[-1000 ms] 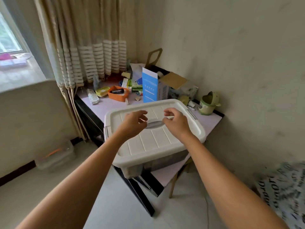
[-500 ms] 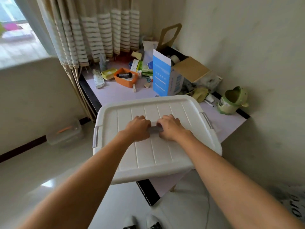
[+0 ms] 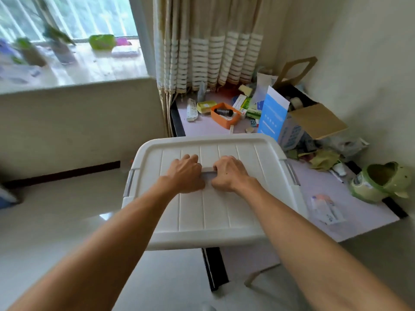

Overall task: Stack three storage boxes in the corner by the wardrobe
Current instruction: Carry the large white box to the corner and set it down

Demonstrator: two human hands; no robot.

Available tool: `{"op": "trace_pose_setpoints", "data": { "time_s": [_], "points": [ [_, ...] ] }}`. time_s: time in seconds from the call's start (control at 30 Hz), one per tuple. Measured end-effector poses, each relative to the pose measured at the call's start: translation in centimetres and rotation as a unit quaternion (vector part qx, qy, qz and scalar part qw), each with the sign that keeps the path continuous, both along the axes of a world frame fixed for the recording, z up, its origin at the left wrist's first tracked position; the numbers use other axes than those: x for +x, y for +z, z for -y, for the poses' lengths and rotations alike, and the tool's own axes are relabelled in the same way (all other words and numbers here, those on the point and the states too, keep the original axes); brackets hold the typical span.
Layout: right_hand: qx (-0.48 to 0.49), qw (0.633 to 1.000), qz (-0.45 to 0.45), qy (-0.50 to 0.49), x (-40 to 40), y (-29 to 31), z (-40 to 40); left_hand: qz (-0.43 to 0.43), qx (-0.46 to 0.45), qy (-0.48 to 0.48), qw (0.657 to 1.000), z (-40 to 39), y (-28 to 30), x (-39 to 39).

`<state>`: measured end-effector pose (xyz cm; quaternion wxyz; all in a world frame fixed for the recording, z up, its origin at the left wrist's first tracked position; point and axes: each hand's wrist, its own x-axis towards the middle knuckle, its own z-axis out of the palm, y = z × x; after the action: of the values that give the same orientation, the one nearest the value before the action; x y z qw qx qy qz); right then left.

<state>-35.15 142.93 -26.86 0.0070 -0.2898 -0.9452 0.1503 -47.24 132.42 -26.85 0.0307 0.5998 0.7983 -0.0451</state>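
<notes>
Both hands (image 3: 207, 172) clench the storage box (image 3: 224, 212) handle (image 3: 208, 173); cluttered table (image 3: 350, 212) beside.

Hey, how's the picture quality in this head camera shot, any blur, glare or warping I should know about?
Head view: daylight from the window washes out the sill; the plants there are smeared by motion blur; a glare patch sits on the floor; wide-angle bending curves the walls; both hands and the white storage box look sharp.
</notes>
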Motion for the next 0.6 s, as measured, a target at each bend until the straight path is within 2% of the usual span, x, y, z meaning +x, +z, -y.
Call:
{"op": "trace_pose_setpoints", "data": {
  "time_s": [0.1, 0.27, 0.43, 0.6],
  "points": [
    [-0.028, 0.998, -0.028, 0.040, -4.2, 1.8, 4.3, -0.022, 0.013, 0.055, 0.998, 5.4, 2.3, -2.6],
    [-0.026, 0.988, -0.035, 0.149, -11.5, 5.0, 15.7, -0.042, 0.029, 0.178, 0.983, 19.1, 5.5, -6.6],
    [-0.025, 0.963, -0.057, 0.264, -17.5, 7.7, 31.7, -0.045, 0.080, 0.293, 0.952, 37.2, 7.8, -8.9],
    [-0.049, 0.921, -0.071, 0.379, -21.4, 8.9, 50.3, -0.027, 0.121, 0.414, 0.902, 56.3, 8.9, -8.9]
  ]
}}
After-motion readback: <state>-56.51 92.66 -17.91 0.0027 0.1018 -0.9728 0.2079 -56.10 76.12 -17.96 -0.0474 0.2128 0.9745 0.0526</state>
